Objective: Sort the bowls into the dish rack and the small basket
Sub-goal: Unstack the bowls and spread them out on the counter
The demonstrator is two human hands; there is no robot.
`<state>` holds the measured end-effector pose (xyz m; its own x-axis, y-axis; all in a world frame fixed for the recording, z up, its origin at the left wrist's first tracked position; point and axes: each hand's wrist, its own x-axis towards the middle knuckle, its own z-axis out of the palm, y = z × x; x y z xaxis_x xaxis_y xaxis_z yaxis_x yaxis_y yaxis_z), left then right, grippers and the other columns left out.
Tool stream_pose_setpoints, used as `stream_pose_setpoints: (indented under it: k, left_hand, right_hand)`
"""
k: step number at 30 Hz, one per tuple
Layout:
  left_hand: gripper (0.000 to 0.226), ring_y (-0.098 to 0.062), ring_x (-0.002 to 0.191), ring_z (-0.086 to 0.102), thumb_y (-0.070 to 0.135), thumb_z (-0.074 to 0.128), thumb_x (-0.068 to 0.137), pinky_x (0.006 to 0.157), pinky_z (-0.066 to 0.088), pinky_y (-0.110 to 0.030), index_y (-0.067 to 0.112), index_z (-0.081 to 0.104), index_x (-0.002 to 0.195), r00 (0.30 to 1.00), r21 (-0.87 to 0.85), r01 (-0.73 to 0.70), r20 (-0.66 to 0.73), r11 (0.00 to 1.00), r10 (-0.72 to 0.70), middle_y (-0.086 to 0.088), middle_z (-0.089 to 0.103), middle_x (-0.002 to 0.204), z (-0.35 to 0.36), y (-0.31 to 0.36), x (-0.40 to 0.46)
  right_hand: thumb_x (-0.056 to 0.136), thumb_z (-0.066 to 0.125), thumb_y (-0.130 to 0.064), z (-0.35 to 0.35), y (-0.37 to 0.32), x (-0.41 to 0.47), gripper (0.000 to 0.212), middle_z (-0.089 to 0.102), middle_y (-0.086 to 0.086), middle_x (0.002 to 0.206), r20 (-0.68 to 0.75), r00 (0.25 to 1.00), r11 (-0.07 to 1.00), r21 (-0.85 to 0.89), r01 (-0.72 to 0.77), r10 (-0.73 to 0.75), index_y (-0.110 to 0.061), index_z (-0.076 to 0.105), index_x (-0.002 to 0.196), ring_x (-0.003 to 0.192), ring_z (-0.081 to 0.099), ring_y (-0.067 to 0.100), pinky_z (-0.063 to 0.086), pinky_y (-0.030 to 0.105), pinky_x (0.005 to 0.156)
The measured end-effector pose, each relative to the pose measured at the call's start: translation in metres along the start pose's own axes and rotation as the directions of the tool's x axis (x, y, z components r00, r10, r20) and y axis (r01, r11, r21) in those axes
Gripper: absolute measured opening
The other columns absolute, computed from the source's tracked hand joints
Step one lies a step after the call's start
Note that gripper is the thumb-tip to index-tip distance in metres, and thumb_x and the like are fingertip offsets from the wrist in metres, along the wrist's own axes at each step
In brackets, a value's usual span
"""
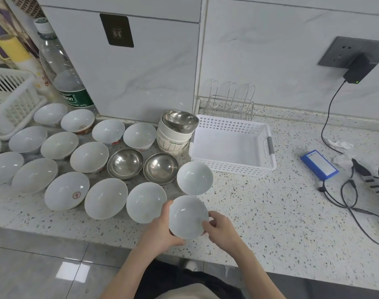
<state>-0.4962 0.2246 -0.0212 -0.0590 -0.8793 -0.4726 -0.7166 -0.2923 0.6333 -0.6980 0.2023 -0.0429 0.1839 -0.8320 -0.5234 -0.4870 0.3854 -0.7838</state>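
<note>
I see a white small basket (231, 145) holding nothing, with a bare wire dish rack (231, 100) just behind it. At the counter's front edge, my left hand (160, 229) and right hand (222, 228) curl their fingers round one white bowl (187, 216), gripping opposite rims.
</note>
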Motion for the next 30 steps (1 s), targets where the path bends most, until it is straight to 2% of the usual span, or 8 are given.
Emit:
stream_pose_setpoints:
  k: [5,9,11,14,18,22,27,30]
  left_hand:
    - [0.107,-0.012,0.098,0.061,0.040,0.085,0.060,0.081,0.054,-0.037,0.049,0.014,0.140,0.999,0.027,0.040,-0.018,0.999,-0.039,0.016,0.060,0.113,-0.002,0.000,-0.002]
    - [0.108,-0.007,0.087,0.061,0.043,0.083,0.058,0.069,0.051,-0.028,0.055,0.010,0.138,0.999,0.016,0.045,-0.012,0.999,-0.045,0.019,0.059,0.103,0.000,0.000,-0.005]
    - [0.114,-0.004,0.079,0.061,0.044,0.082,0.058,0.063,0.047,-0.021,0.057,0.003,0.139,0.998,-0.008,0.053,0.023,0.999,-0.052,0.015,0.060,0.091,-0.002,-0.001,-0.006]
    - [0.117,-0.005,0.074,0.067,0.045,0.080,0.063,0.070,0.050,-0.020,0.056,-0.002,0.146,0.994,-0.127,0.071,0.089,0.989,-0.060,0.002,0.069,0.080,-0.014,-0.007,-0.004]
    - [0.082,-0.011,0.075,0.068,0.044,0.069,0.081,0.072,0.051,-0.027,0.048,0.019,0.147,0.999,-0.301,0.045,-0.012,0.952,-0.051,-0.007,0.072,0.081,-0.046,-0.007,0.012]
    - [0.042,0.006,0.050,0.054,0.027,0.060,0.095,0.063,0.043,-0.026,0.028,0.048,0.136,0.990,-0.471,-0.007,-0.127,0.882,-0.059,0.004,0.070,0.068,-0.085,-0.001,0.041]
    - [0.030,0.008,0.048,0.056,0.025,0.060,0.095,0.047,0.041,-0.013,0.027,0.056,0.125,0.976,-0.501,-0.072,-0.212,0.863,-0.042,-0.001,0.070,0.080,-0.130,0.012,0.076]
    - [0.027,0.008,0.050,0.055,0.024,0.058,0.095,0.051,0.041,-0.014,0.031,0.057,0.121,0.976,-0.514,-0.089,-0.214,0.853,-0.027,0.005,0.070,0.073,-0.145,0.016,0.090]
  right_hand:
    - [0.093,0.053,-0.032,-0.003,-0.002,-0.003,0.021,0.075,0.001,0.077,0.039,0.999,0.999,0.021,-0.036,0.036,-0.030,0.058,0.113,0.045,0.041,0.007,0.040,0.024,0.051]
    - [0.093,0.052,-0.046,-0.008,-0.004,-0.005,0.027,0.074,-0.004,0.074,0.049,0.997,0.998,-0.029,-0.051,0.053,-0.032,0.059,0.115,0.046,0.045,0.001,0.043,0.023,0.055]
    - [0.092,0.050,-0.052,-0.011,-0.008,-0.006,0.032,0.074,-0.005,0.071,-0.016,0.997,0.996,-0.048,-0.079,0.079,-0.031,0.061,0.113,0.048,0.051,-0.001,0.043,0.022,0.055]
    - [0.092,0.050,-0.053,-0.021,-0.019,-0.005,0.024,0.073,-0.008,0.068,-0.185,0.977,0.991,-0.052,-0.120,0.108,-0.035,0.059,0.102,0.068,0.064,0.003,0.041,0.022,0.055]
    - [0.093,0.052,-0.042,-0.037,-0.048,0.009,0.013,0.071,-0.010,0.063,-0.349,0.935,0.999,0.019,-0.051,0.054,-0.032,0.061,0.090,0.058,0.060,0.005,0.043,0.022,0.051]
    - [0.091,0.053,-0.032,-0.047,-0.097,0.038,0.022,0.071,-0.009,0.061,-0.433,0.902,0.995,0.094,0.042,0.003,-0.019,0.068,0.083,0.052,0.053,0.003,0.043,0.027,0.058]
    - [0.092,0.052,-0.040,-0.051,-0.161,0.084,0.023,0.071,-0.006,0.062,-0.456,0.890,0.986,0.150,0.068,0.008,-0.019,0.062,0.094,0.066,0.054,0.012,0.042,0.029,0.063]
    - [0.091,0.050,-0.041,-0.047,-0.188,0.111,0.034,0.070,-0.005,0.059,-0.481,0.875,0.988,0.152,0.026,0.051,-0.012,0.056,0.075,0.055,0.047,0.013,0.037,0.027,0.051]
